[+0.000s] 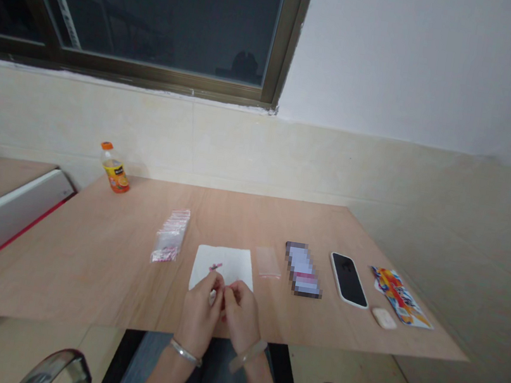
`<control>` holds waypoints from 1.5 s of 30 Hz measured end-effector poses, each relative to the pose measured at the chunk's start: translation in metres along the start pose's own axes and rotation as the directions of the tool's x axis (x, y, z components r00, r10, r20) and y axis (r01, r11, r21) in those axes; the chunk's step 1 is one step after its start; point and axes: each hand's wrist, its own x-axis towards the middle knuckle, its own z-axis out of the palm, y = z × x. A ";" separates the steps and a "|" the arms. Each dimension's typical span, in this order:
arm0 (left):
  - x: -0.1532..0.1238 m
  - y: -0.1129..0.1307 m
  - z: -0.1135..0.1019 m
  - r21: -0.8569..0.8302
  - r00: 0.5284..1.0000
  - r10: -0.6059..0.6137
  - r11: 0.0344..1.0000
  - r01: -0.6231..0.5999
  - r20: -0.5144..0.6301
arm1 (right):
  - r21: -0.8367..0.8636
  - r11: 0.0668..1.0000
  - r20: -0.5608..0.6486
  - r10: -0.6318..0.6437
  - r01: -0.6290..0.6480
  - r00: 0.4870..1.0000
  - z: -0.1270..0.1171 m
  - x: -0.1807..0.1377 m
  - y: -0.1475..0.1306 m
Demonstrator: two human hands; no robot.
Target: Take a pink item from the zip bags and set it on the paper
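Note:
My left hand [199, 314] and my right hand [240, 317] meet at the near edge of the wooden table [106, 259], fingers pinched together over a white sheet of paper [224, 266]. Something tiny sits between the fingertips; I cannot make it out. A small pink item [215, 267] lies on the paper just beyond my left fingers. A pile of small clear bags with pink trim [170, 236] lies left of the paper. One empty clear bag [268, 262] lies to its right.
Right of the bag lie a blurred card [302, 269], a black phone [348, 280], a colourful packet [400, 296] and a small white case [383, 317]. An orange drink bottle [115, 168] stands far left. A white box [3, 211] sits beside the table. Chair armrests [61, 367] flank me.

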 end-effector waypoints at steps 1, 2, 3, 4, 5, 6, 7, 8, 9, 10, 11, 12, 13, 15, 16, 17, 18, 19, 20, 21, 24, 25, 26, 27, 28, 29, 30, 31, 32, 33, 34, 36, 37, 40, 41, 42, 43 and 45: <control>-0.001 -0.001 0.001 0.018 1.000 0.016 1.000 -0.016 -0.001 | -0.008 1.000 -0.012 -0.001 0.001 1.000 0.000 0.000 -0.001; -0.001 -0.002 0.003 0.038 0.999 0.032 0.999 -0.031 -0.004 | -0.017 1.000 -0.023 -0.003 0.002 1.000 0.000 0.000 -0.002; -0.002 -0.004 0.005 0.057 0.999 0.049 0.997 -0.048 -0.009 | -0.027 1.000 -0.034 -0.005 0.004 0.999 0.001 0.000 -0.003; -0.003 -0.004 0.006 0.078 0.998 0.065 0.995 -0.063 -0.015 | -0.039 0.999 -0.043 -0.008 0.007 0.999 0.001 -0.001 -0.005; -0.004 -0.005 0.008 0.097 0.996 0.080 0.992 -0.077 -0.026 | -0.051 0.999 -0.051 -0.012 0.009 0.999 0.001 -0.001 -0.006; -0.005 -0.006 0.010 0.115 0.995 0.093 0.989 -0.088 -0.038 | -0.062 0.998 -0.057 -0.016 0.012 0.998 0.001 -0.001 -0.007; -0.007 -0.006 0.012 0.129 0.993 0.105 0.987 -0.097 -0.051 | -0.070 0.997 -0.063 -0.020 0.015 0.998 0.000 -0.001 -0.008; -0.007 -0.006 0.013 0.141 0.991 0.114 0.985 -0.104 -0.063 | -0.074 0.997 -0.067 -0.025 0.020 0.997 0.000 -0.001 -0.008; -0.008 -0.007 0.014 0.152 0.990 0.123 0.982 -0.111 -0.072 | -0.076 0.997 -0.071 -0.031 0.026 0.997 0.000 -0.001 -0.009; -0.008 -0.007 0.015 0.164 0.988 0.130 0.980 -0.116 -0.081 | -0.074 0.997 -0.072 -0.035 0.030 0.997 0.000 -0.002 -0.009; -0.007 -0.008 0.014 0.176 0.986 0.139 0.977 -0.121 -0.094 | -0.069 0.997 -0.072 -0.035 0.030 0.997 0.000 -0.002 -0.009; -0.006 -0.009 0.014 0.187 0.983 0.143 0.975 -0.120 -0.114 | -0.060 0.998 -0.068 -0.024 0.020 0.997 0.000 -0.003 -0.009; -0.004 -0.009 0.012 0.195 0.980 0.140 0.975 -0.111 -0.142 | -0.049 0.999 -0.059 -0.003 0.000 0.998 0.001 -0.004 -0.008; 0.000 -0.011 0.009 0.197 0.976 0.113 0.978 -0.075 -0.188 | -0.026 0.998 -0.032 0.055 -0.056 0.998 0.002 -0.007 -0.007; 0.002 -0.011 0.007 0.191 0.976 0.098 0.980 -0.060 -0.192 | -0.014 0.997 -0.021 0.079 -0.079 0.997 0.002 -0.008 -0.006; 0.003 -0.011 0.005 0.181 0.980 0.090 0.982 -0.058 -0.177 | -0.001 0.996 -0.013 0.090 -0.090 0.996 0.003 -0.009 -0.006; 0.004 -0.011 0.004 0.169 0.984 0.094 0.983 -0.068 -0.149 | 0.010 0.996 -0.011 0.085 -0.085 0.996 0.003 -0.010 -0.006; 0.004 -0.012 0.004 0.155 0.987 0.108 0.984 -0.089 -0.117 | 0.018 0.998 -0.014 0.066 -0.066 0.998 0.003 -0.009 -0.007; 0.004 -0.013 0.005 0.139 0.988 0.126 0.984 -0.112 -0.091 | 0.022 0.999 -0.020 0.038 -0.038 0.999 0.003 -0.009 -0.007; 0.004 -0.014 0.007 0.121 0.987 0.140 0.984 -0.131 -0.073 | 0.022 1.000 -0.028 0.003 -0.003 1.000 0.002 -0.008 -0.008; 0.002 -0.019 0.014 0.070 0.989 0.145 0.987 -0.143 -0.037 | -0.005 0.995 -0.066 -0.099 0.099 0.993 0.000 -0.007 -0.011; 0.002 -0.021 0.016 0.061 0.990 0.138 0.989 -0.136 -0.024 | -0.016 0.993 -0.074 -0.119 0.118 0.990 0.000 -0.007 -0.012; 0.002 -0.022 0.017 0.058 0.991 0.131 0.990 -0.130 -0.011 | -0.023 0.992 -0.077 -0.128 0.127 0.989 -0.001 -0.007 -0.012; 0.003 -0.023 0.017 0.060 0.992 0.125 0.990 -0.125 0.000 | -0.027 0.991 -0.076 -0.130 0.128 0.989 -0.001 -0.008 -0.011; 0.004 -0.023 0.016 0.068 0.992 0.122 0.990 -0.122 0.011 | -0.026 0.992 -0.073 -0.126 0.125 0.989 -0.001 -0.008 -0.010; 0.005 -0.022 0.014 0.080 0.993 0.120 0.989 -0.121 0.020 | -0.018 0.993 -0.072 -0.117 0.116 0.991 -0.001 -0.009 -0.009; 0.005 -0.021 0.011 0.093 0.992 0.124 0.988 -0.126 0.032 | 0.009 0.995 -0.078 -0.098 0.099 0.992 -0.001 -0.010 -0.009; 0.006 -0.020 0.008 0.105 0.990 0.131 0.985 -0.135 0.047 | 0.061 0.996 -0.086 -0.062 0.067 0.994 -0.002 -0.011 -0.009; 0.007 -0.018 0.005 0.116 0.988 0.141 0.982 -0.147 0.063 | 0.144 0.989 -0.089 -0.007 0.020 0.996 -0.002 -0.011 -0.009; 0.007 -0.016 0.002 0.124 0.985 0.153 0.979 -0.162 0.076 | 0.257 0.965 -0.080 0.064 -0.041 0.995 -0.003 -0.011 -0.011; 0.007 -0.015 0.000 0.128 0.981 0.171 0.975 -0.182 0.087 | 0.390 0.914 -0.049 0.144 -0.114 0.988 -0.003 -0.010 -0.013; 0.007 -0.013 -0.002 0.131 0.971 0.216 0.965 -0.228 0.098 | 0.627 0.733 0.081 0.275 -0.263 0.958 -0.005 -0.005 -0.019; 0.006 -0.012 -0.002 0.131 0.966 0.239 0.959 -0.251 0.099 | 0.699 0.637 0.157 0.306 -0.325 0.939 -0.005 -0.002 -0.022; 0.002 -0.011 0.000 0.107 0.951 0.293 0.947 -0.303 0.097 | 0.769 0.484 0.283 0.326 -0.417 0.902 -0.005 0.010 -0.028; 0.001 -0.010 0.001 0.088 0.949 0.302 0.947 -0.310 0.096 | 0.776 0.477 0.278 0.328 -0.412 0.903 -0.005 0.013 -0.029; -0.002 -0.008 0.002 0.057 0.947 0.307 0.948 -0.313 0.090 | 0.782 0.480 0.257 0.332 -0.398 0.907 -0.005 0.016 -0.029; -0.004 -0.006 0.002 0.014 0.950 0.304 0.952 -0.306 0.077 | 0.788 0.485 0.230 0.340 -0.380 0.912 -0.004 0.018 -0.029; -0.009 -0.002 0.004 -0.120 0.969 0.248 0.962 -0.244 0.019 | 0.797 0.500 0.169 0.353 -0.338 0.920 -0.004 0.021 -0.027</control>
